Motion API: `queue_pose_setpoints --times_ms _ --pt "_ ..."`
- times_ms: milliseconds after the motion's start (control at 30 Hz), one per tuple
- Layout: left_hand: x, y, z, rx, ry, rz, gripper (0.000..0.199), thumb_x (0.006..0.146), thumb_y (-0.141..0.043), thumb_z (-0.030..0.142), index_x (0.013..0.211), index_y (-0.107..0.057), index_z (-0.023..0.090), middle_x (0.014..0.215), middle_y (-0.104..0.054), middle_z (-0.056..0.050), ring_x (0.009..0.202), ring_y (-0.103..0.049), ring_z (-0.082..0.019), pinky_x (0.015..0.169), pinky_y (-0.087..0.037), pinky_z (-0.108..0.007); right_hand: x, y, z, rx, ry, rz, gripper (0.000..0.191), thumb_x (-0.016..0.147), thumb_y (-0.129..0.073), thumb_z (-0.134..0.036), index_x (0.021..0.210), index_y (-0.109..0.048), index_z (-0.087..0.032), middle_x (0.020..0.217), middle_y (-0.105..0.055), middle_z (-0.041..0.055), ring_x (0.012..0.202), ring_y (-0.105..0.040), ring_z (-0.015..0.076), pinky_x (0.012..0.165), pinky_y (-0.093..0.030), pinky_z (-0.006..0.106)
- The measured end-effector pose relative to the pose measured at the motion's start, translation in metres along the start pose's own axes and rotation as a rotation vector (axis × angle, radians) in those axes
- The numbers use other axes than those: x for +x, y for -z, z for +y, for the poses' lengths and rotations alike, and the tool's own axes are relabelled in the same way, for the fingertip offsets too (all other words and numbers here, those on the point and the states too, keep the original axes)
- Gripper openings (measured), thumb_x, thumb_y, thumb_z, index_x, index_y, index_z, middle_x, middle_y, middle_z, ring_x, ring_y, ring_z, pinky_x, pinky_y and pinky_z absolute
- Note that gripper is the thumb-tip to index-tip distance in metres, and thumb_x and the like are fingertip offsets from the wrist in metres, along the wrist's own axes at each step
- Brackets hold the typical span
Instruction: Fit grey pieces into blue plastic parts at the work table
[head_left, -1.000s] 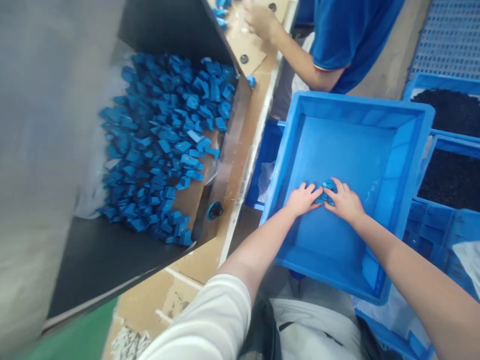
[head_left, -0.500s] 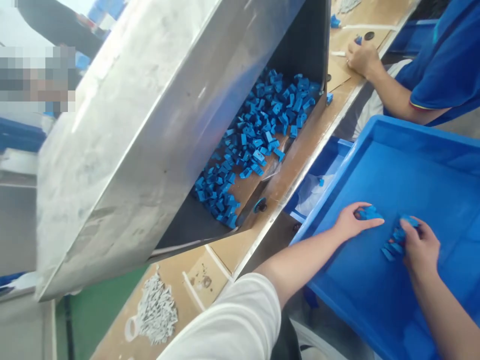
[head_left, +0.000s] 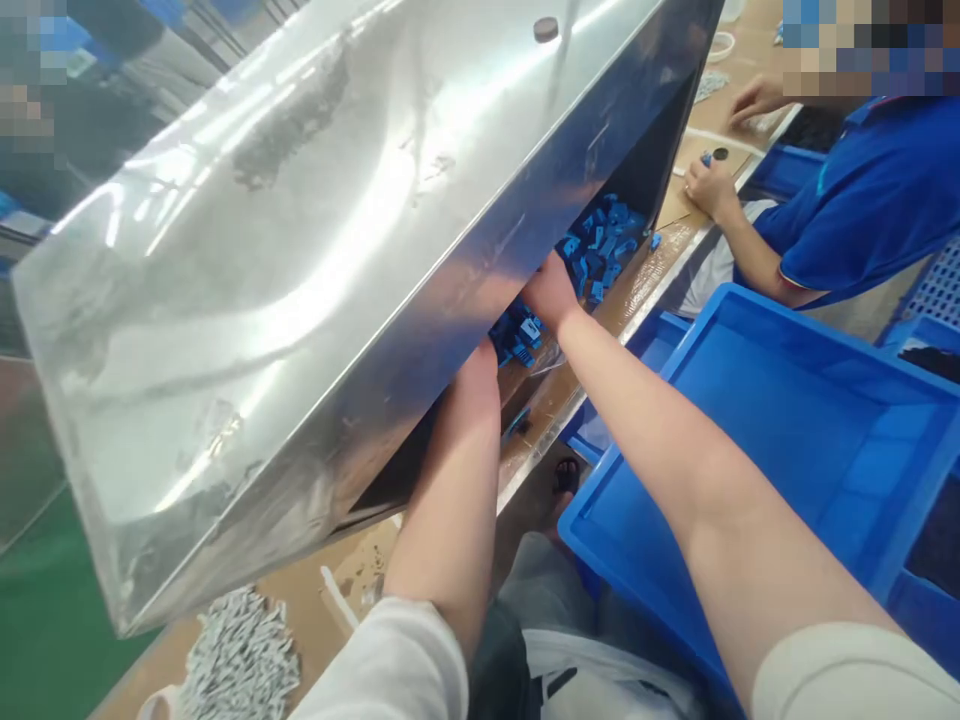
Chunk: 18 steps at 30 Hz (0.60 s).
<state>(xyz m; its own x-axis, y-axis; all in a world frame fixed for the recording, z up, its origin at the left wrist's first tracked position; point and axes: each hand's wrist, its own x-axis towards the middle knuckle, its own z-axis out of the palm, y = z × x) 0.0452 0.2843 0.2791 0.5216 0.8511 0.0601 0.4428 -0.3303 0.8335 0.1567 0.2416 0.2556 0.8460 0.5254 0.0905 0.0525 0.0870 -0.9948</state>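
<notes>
Both my arms reach under the slanted metal hood (head_left: 360, 250) of a bin, into a heap of small blue plastic parts (head_left: 604, 240). My right hand (head_left: 553, 290) is down among the parts; its back shows, but its fingers are hidden. My left forearm (head_left: 454, 480) goes in further to the left, and the hood's edge covers that hand from the wrist on. More blue parts (head_left: 521, 335) show between the two wrists. Whether either hand grips any of them cannot be seen.
A large blue tray (head_left: 780, 400) stands at my right, below the bench. Grey small parts (head_left: 240, 655) lie heaped on the bench at lower left. Across at upper right a co-worker in a blue shirt (head_left: 877, 210) has a hand (head_left: 712, 185) on the bench.
My hands, earlier over the blue tray with blue parts in both, have moved left into the metal bin. The view has shifted, showing more of the hood's top.
</notes>
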Motion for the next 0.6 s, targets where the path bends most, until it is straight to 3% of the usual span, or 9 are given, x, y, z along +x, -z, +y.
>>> queue_pose_setpoints --times_ms 67,167,233,300,367,400,500,533,600 --pt "-0.028 0.003 -0.02 -0.22 -0.063 0.032 0.042 0.099 -0.057 0.039 0.14 -0.06 0.031 0.141 -0.064 -0.004 0.148 -0.043 -0.025 0.116 -0.048 -0.047 -0.006 0.023 0.006 -0.091 0.116 -0.035 0.037 0.106 -0.031 -0.031 0.116 -0.064 -0.02 0.117 -0.068 -0.0091 0.13 -0.057 0.0134 0.115 -0.045 0.04" --pt "-0.108 -0.006 -0.059 -0.329 -0.118 -0.009 0.044 0.104 -0.052 0.037 0.148 -0.051 0.032 0.157 -0.049 -0.004 0.152 -0.037 -0.023 0.121 -0.042 -0.045 -0.091 0.11 0.044 -0.411 0.244 0.043 0.031 0.106 -0.049 -0.038 0.125 -0.065 -0.02 0.123 -0.07 0.0004 0.118 -0.064 0.0162 0.108 -0.049 0.034" --pt "-0.16 -0.017 -0.086 -0.208 -0.234 -0.229 0.035 0.103 -0.055 0.033 0.137 -0.062 0.027 0.143 -0.061 -0.009 0.135 -0.056 -0.022 0.113 -0.049 -0.041 -0.178 0.172 0.081 -0.693 0.044 0.119 0.034 0.106 -0.048 -0.045 0.111 -0.071 -0.021 0.102 -0.071 0.0031 0.087 -0.067 0.0166 0.084 -0.056 0.032" --pt "-0.194 -0.027 -0.113 -0.031 -0.354 -0.534 0.03 0.102 -0.058 0.033 0.13 -0.067 0.026 0.13 -0.067 -0.009 0.122 -0.063 -0.022 0.108 -0.052 -0.042 -0.261 0.217 0.12 -0.959 -0.239 0.054 0.045 0.099 -0.054 -0.059 0.119 -0.07 -0.022 0.111 -0.068 0.0072 0.07 -0.064 0.0169 0.063 -0.053 0.032" --pt "-0.21 -0.032 -0.139 0.12 -0.396 -0.681 0.03 0.101 -0.058 0.033 0.129 -0.067 0.025 0.129 -0.067 -0.009 0.121 -0.063 -0.023 0.108 -0.051 -0.044 -0.325 0.238 0.157 -1.127 -0.44 -0.058 0.068 0.089 -0.063 -0.069 0.141 -0.059 -0.026 0.137 -0.056 0.0141 0.077 -0.068 0.0209 0.058 -0.051 0.033" --pt "-0.213 -0.031 -0.151 0.178 -0.388 -0.675 0.03 0.102 -0.056 0.033 0.129 -0.066 0.024 0.13 -0.066 -0.01 0.121 -0.062 -0.024 0.108 -0.051 -0.045 -0.348 0.242 0.173 -1.183 -0.484 -0.094 0.076 0.086 -0.065 -0.072 0.148 -0.054 -0.029 0.145 -0.05 0.0158 0.085 -0.069 0.0251 0.059 -0.052 0.033" --pt "-0.215 -0.016 -0.173 0.328 -0.443 -0.602 0.029 0.105 -0.047 0.028 0.127 -0.066 0.022 0.123 -0.068 -0.01 0.119 -0.062 -0.023 0.106 -0.05 -0.046 -0.386 0.245 0.203 -1.225 -0.417 -0.087 0.071 0.09 -0.064 -0.068 0.147 -0.055 -0.028 0.145 -0.048 0.0173 0.108 -0.065 0.0324 0.074 -0.056 0.038" --pt "-0.218 -0.011 -0.177 0.369 -0.531 -0.671 0.029 0.105 -0.047 0.026 0.125 -0.068 0.023 0.12 -0.07 -0.01 0.118 -0.062 -0.023 0.104 -0.05 -0.045 -0.393 0.246 0.208 -1.214 -0.358 -0.057 0.061 0.093 -0.062 -0.064 0.142 -0.061 -0.027 0.14 -0.053 0.0166 0.111 -0.063 0.032 0.083 -0.055 0.04" --pt "-0.23 -0.007 -0.178 0.47 -0.746 -0.977 0.026 0.103 -0.051 0.023 0.12 -0.071 0.023 0.115 -0.072 -0.01 0.117 -0.063 -0.024 0.102 -0.049 -0.043 -0.403 0.252 0.214 -1.207 -0.259 0.058 0.048 0.096 -0.061 -0.059 0.129 -0.069 -0.026 0.131 -0.059 0.0148 0.114 -0.06 0.0318 0.098 -0.05 0.046"
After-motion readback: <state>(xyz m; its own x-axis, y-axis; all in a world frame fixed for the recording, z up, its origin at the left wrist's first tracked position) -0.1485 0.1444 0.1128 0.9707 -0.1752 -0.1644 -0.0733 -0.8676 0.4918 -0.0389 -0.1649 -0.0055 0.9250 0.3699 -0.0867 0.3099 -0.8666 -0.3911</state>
